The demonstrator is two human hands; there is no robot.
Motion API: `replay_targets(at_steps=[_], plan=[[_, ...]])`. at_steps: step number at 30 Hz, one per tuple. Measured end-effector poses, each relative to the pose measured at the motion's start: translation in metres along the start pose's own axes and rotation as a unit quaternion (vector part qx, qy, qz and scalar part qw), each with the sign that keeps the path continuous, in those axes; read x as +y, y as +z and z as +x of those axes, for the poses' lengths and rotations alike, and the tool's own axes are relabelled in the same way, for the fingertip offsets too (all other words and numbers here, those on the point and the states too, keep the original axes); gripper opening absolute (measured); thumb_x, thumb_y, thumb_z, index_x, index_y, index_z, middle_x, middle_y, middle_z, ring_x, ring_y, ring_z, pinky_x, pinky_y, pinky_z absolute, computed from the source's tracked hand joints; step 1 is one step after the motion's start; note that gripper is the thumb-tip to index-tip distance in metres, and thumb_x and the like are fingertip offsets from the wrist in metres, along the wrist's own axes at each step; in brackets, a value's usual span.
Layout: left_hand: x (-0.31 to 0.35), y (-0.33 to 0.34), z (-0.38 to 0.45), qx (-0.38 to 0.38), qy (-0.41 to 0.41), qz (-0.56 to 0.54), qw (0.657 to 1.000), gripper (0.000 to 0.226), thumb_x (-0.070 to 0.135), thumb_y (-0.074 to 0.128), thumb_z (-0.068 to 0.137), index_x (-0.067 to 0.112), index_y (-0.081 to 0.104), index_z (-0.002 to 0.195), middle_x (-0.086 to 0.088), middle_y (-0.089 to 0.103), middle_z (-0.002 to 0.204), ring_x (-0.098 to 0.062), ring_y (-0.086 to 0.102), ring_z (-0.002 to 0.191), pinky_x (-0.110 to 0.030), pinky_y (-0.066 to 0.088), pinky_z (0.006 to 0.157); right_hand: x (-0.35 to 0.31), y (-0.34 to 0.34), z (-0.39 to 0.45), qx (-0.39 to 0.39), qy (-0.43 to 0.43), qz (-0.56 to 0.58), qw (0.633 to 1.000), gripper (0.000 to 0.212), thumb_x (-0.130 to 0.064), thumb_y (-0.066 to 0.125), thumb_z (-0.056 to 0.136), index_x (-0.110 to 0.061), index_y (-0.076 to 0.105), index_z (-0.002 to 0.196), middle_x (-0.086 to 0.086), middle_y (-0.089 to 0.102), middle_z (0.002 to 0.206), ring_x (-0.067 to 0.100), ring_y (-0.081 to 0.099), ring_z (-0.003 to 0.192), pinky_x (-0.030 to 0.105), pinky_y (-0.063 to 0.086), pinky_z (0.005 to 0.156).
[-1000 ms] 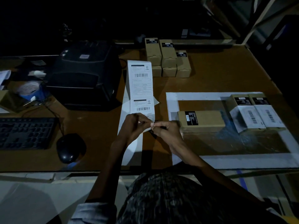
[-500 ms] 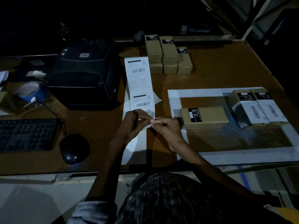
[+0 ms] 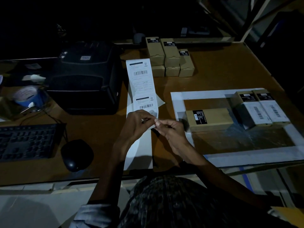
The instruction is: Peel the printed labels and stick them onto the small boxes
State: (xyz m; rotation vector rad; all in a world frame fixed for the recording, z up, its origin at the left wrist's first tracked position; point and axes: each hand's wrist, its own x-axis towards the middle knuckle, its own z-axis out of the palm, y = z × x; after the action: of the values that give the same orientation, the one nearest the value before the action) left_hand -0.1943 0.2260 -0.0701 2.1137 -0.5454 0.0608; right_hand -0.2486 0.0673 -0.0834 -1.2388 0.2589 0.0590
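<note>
Head view, dim overall. Light fell from above onto the brown table (image 3: 213, 76); the upper third, ten to two o'clock, was near black. White label strip (image 3: 141, 83) was the brightest area, slightly washed. Hands cast soft shadows toward six o'clock. Black printer (image 3: 85, 79) lost detail in shadow. Wide-angle bending showed at table edges; corners were grainy, print too soft to read.

The label strip (image 3: 142, 86) lying across the middle of the table (image 3: 222, 71) bears two printed labels, each with a barcode and a small logo that seems to read "CRED"; the finer print there and on the boxes' black stickers is unreadable.
</note>
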Motion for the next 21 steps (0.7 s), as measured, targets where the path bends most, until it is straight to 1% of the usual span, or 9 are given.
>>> replay_targets(at_steps=[2, 4, 10, 13, 14, 18, 21], plan=[[-0.001, 0.000, 0.000, 0.001, 0.005, 0.001, 1.000, 0.014, 0.021, 0.075, 0.088, 0.013, 0.080, 0.099, 0.001, 0.075, 0.099, -0.003, 0.066, 0.093, -0.012, 0.049, 0.072, 0.001, 0.000, 0.001, 0.001, -0.014, -0.017, 1.000, 0.013, -0.001, 0.070, 0.090, -0.007, 0.076, 0.100, 0.008, 0.077, 0.104, 0.016, 0.072, 0.098, 0.025, 0.058, 0.083], [-0.001, -0.001, 0.000, 0.005, 0.012, 0.006, 1.000, 0.015, 0.020, 0.075, 0.088, 0.010, 0.080, 0.099, 0.000, 0.075, 0.100, -0.004, 0.066, 0.094, -0.015, 0.052, 0.074, 0.002, 0.000, 0.002, 0.003, -0.030, -0.039, 0.999, 0.016, 0.000, 0.070, 0.090, -0.006, 0.075, 0.104, 0.008, 0.077, 0.106, 0.016, 0.072, 0.099, 0.024, 0.057, 0.081], [0.000, 0.000, 0.002, 0.012, 0.040, 0.024, 0.999, 0.014, 0.018, 0.075, 0.088, 0.008, 0.079, 0.098, -0.005, 0.075, 0.102, -0.007, 0.066, 0.095, -0.020, 0.055, 0.075, 0.002, -0.001, 0.003, -0.001, -0.046, -0.064, 0.997, 0.019, -0.002, 0.070, 0.090, -0.017, 0.077, 0.099, -0.002, 0.078, 0.099, 0.012, 0.073, 0.098, 0.023, 0.057, 0.079], [0.001, 0.001, 0.002, 0.009, 0.036, 0.023, 0.999, 0.016, 0.017, 0.074, 0.089, 0.006, 0.079, 0.098, -0.006, 0.075, 0.101, -0.009, 0.067, 0.095, -0.015, 0.052, 0.077, 0.003, -0.004, 0.005, 0.000, -0.054, -0.078, 0.996, 0.019, -0.001, 0.071, 0.090, -0.015, 0.076, 0.102, -0.002, 0.078, 0.100, 0.014, 0.073, 0.101, 0.026, 0.059, 0.083], [0.002, 0.001, 0.003, 0.009, 0.037, 0.025, 0.999, 0.016, 0.017, 0.074, 0.089, 0.006, 0.079, 0.098, -0.006, 0.075, 0.101, -0.009, 0.067, 0.095, -0.015, 0.052, 0.078, 0.002, -0.005, 0.006, 0.000, -0.056, -0.081, 0.995, 0.019, -0.001, 0.071, 0.090, -0.014, 0.076, 0.102, -0.002, 0.078, 0.101, 0.016, 0.073, 0.102, 0.028, 0.059, 0.085], [0.003, 0.001, 0.007, 0.015, 0.053, 0.042, 0.998, 0.012, 0.013, 0.070, 0.091, 0.005, 0.078, 0.094, -0.005, 0.075, 0.097, -0.009, 0.068, 0.089, -0.026, 0.056, 0.078, -0.002, -0.009, 0.009, -0.008, -0.051, -0.100, 0.994, 0.020, 0.000, 0.071, 0.089, -0.016, 0.077, 0.100, -0.007, 0.078, 0.100, 0.013, 0.072, 0.103, 0.030, 0.059, 0.087], [0.008, 0.003, 0.009, 0.026, 0.054, 0.055, 0.997, 0.010, 0.011, 0.070, 0.090, 0.004, 0.078, 0.091, -0.006, 0.075, 0.095, -0.010, 0.068, 0.088, -0.023, 0.055, 0.076, -0.005, -0.009, 0.010, -0.008, -0.053, -0.097, 0.994, 0.022, 0.001, 0.071, 0.089, -0.018, 0.077, 0.097, -0.007, 0.078, 0.097, 0.012, 0.073, 0.097, 0.026, 0.059, 0.084]])
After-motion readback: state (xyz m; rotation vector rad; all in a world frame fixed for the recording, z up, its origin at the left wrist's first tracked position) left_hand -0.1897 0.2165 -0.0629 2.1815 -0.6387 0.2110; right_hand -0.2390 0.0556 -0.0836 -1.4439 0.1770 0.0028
